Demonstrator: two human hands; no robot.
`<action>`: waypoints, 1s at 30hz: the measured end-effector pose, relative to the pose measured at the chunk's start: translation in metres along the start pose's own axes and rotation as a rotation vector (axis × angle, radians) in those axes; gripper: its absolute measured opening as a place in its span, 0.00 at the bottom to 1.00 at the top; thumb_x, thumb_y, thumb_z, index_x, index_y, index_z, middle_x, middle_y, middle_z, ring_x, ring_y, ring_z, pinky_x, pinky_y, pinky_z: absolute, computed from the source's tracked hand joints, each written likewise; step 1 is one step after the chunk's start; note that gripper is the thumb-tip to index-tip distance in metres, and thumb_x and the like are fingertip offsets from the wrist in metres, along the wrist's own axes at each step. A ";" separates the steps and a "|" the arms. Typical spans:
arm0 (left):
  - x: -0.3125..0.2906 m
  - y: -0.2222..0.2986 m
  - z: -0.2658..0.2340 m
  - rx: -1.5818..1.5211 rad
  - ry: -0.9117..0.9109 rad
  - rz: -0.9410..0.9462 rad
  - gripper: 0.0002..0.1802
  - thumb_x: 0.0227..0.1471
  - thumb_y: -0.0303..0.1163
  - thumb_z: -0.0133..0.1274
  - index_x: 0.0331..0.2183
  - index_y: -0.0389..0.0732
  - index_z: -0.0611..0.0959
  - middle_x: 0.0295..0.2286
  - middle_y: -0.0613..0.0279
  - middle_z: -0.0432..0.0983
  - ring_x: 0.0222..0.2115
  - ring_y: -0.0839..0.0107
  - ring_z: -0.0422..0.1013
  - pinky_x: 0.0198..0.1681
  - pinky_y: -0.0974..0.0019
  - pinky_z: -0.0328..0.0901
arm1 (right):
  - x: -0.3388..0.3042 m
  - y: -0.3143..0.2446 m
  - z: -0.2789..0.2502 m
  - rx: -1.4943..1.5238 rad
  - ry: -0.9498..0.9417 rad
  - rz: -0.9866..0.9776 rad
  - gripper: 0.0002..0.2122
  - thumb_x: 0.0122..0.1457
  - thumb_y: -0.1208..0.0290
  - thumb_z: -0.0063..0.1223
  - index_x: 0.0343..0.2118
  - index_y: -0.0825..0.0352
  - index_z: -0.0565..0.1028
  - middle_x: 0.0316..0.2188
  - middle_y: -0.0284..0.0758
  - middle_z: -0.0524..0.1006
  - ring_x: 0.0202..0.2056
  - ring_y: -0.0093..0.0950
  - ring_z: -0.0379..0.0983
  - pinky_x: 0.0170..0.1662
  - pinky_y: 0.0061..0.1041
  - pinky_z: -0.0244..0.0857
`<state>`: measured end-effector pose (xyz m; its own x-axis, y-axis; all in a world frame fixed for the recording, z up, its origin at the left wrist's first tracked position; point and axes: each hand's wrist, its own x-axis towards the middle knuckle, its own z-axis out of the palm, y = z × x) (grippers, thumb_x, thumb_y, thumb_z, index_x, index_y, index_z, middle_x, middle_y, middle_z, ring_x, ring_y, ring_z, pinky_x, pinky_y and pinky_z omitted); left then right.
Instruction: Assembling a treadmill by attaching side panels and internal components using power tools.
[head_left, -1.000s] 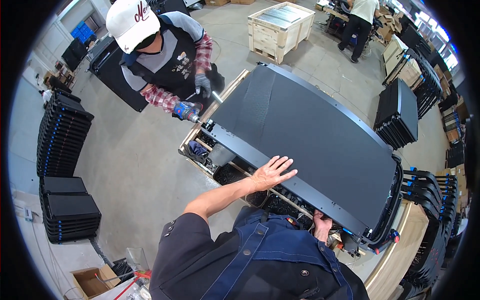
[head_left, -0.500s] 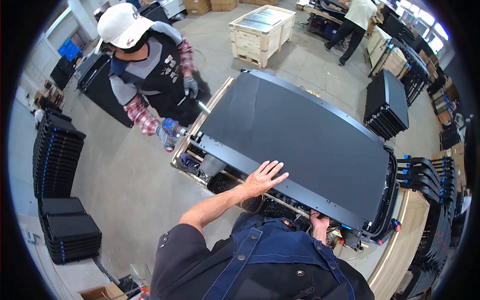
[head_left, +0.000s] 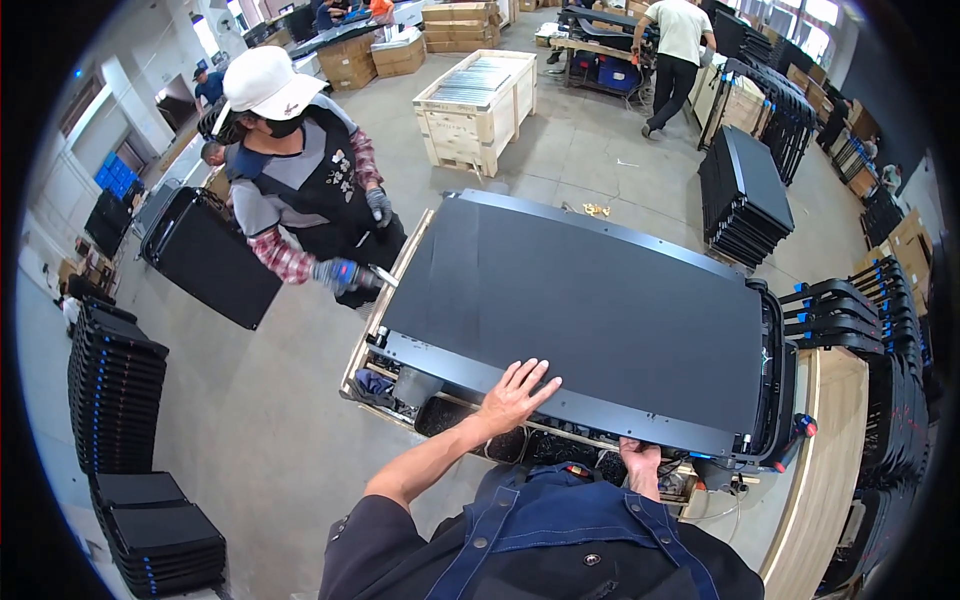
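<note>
A treadmill deck [head_left: 590,320] with a black belt and dark metal side rails lies in front of me on a wooden-edged bench. My left hand [head_left: 515,398] rests flat on its near side rail and the belt's edge, fingers spread. Farther right, my right hand [head_left: 640,458] reaches up to the underside of the same rail; its fingertips are hidden beneath, so its grip does not show. At the deck's left end, a co-worker in a white cap [head_left: 262,82] and grey gloves holds a blue-and-red power driver [head_left: 345,272] against that end.
Below the near rail sit a grey cup-like container [head_left: 415,388] and black bins of small parts [head_left: 570,452]. A wooden crate [head_left: 480,125] stands beyond the deck. Stacked black decks [head_left: 745,195] and curved black frames [head_left: 835,310] are on the right, more stacks [head_left: 115,390] on the left.
The view has tilted up, showing more of the far room. The co-worker's driver has moved from the deck's near left corner farther along that end. Both my hands keep their places on the rail.
</note>
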<state>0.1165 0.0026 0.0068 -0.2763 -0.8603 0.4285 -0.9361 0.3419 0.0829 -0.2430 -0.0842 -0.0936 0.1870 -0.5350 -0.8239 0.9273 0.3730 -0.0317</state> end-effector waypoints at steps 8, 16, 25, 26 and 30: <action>0.002 0.001 -0.005 0.015 -0.008 0.010 0.37 0.46 0.29 0.58 0.61 0.51 0.73 0.58 0.49 0.67 0.59 0.51 0.64 0.63 0.47 0.59 | -0.006 0.012 0.004 0.030 0.017 -0.081 0.17 0.69 0.60 0.36 0.49 0.62 0.76 0.48 0.35 0.80 0.49 0.35 0.76 0.53 0.42 0.72; 0.008 0.002 -0.007 -0.031 -0.047 0.021 0.38 0.44 0.25 0.56 0.59 0.51 0.74 0.56 0.46 0.68 0.57 0.48 0.66 0.60 0.45 0.61 | 0.010 0.014 -0.009 -0.019 -0.133 -0.032 0.14 0.70 0.61 0.36 0.43 0.60 0.75 0.37 0.30 0.78 0.36 0.29 0.74 0.43 0.33 0.71; 0.013 0.007 -0.007 -0.023 -0.063 -0.013 0.37 0.45 0.25 0.57 0.59 0.52 0.74 0.57 0.46 0.67 0.57 0.47 0.65 0.60 0.43 0.61 | -0.007 0.018 0.002 0.010 -0.080 -0.089 0.19 0.71 0.57 0.32 0.53 0.61 0.72 0.51 0.35 0.76 0.51 0.37 0.73 0.56 0.44 0.67; 0.013 0.008 -0.007 -0.026 -0.062 -0.008 0.37 0.45 0.25 0.57 0.59 0.52 0.74 0.57 0.46 0.67 0.57 0.47 0.65 0.60 0.43 0.61 | -0.004 0.016 -0.002 0.012 -0.103 -0.083 0.19 0.71 0.57 0.32 0.53 0.61 0.72 0.50 0.35 0.76 0.51 0.37 0.73 0.56 0.43 0.67; 0.013 0.008 -0.006 -0.023 -0.069 -0.004 0.38 0.44 0.26 0.58 0.60 0.52 0.74 0.57 0.47 0.67 0.57 0.47 0.65 0.60 0.43 0.61 | -0.004 0.016 -0.003 -0.042 -0.093 -0.098 0.18 0.71 0.56 0.33 0.52 0.60 0.72 0.49 0.34 0.76 0.49 0.35 0.74 0.55 0.41 0.68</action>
<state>0.1071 -0.0034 0.0184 -0.2874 -0.8854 0.3654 -0.9322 0.3462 0.1056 -0.2304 -0.0736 -0.0924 0.1270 -0.6379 -0.7596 0.9286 0.3457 -0.1351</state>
